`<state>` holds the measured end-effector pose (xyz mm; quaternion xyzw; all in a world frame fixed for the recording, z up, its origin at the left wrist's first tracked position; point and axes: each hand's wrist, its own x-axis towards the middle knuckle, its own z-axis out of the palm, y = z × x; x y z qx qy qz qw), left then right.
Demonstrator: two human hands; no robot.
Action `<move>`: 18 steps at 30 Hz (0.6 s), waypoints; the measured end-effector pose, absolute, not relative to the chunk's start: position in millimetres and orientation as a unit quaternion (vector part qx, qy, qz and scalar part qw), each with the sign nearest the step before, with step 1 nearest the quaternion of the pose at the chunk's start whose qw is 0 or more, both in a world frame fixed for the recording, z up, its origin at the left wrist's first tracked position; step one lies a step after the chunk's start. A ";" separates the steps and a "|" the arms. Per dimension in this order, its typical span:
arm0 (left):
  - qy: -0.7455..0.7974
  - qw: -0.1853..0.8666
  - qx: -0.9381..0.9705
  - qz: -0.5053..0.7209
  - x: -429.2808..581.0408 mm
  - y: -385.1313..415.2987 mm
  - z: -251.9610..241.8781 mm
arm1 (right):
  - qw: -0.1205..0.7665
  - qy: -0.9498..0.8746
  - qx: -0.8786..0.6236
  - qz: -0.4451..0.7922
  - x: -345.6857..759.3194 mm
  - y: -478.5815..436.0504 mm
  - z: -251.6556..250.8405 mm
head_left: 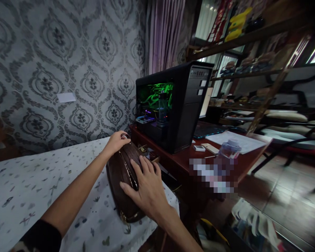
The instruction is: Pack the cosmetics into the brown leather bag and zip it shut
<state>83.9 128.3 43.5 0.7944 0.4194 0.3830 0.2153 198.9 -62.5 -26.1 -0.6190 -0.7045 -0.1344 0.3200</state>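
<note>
The left hand (119, 140) grips the far end of a dark-brown, leathery, rounded bag (118, 180) (gold-toned zip (128, 171) showing) while the right hand (150, 185) rests on it, fingers spread wide.

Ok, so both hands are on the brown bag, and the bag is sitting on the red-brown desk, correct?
Not the desk: the head view shows the brown bag resting on the white patterned cloth. Both the left hand and the right hand are on it, as you say.
</note>
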 end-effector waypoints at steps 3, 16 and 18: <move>0.440 0.199 0.796 0.365 91.6 132.6 46.9 | 0.324 -0.704 -0.616 -0.141 199.3 -62.0 -27.2; 0.394 0.186 0.812 0.389 93.1 105.7 48.3 | 0.325 -0.702 -0.618 -0.142 197.7 -61.5 -26.9; 0.369 0.206 0.817 0.392 91.3 100.7 44.8 | 0.330 -0.701 -0.616 -0.144 197.6 -61.1 -27.4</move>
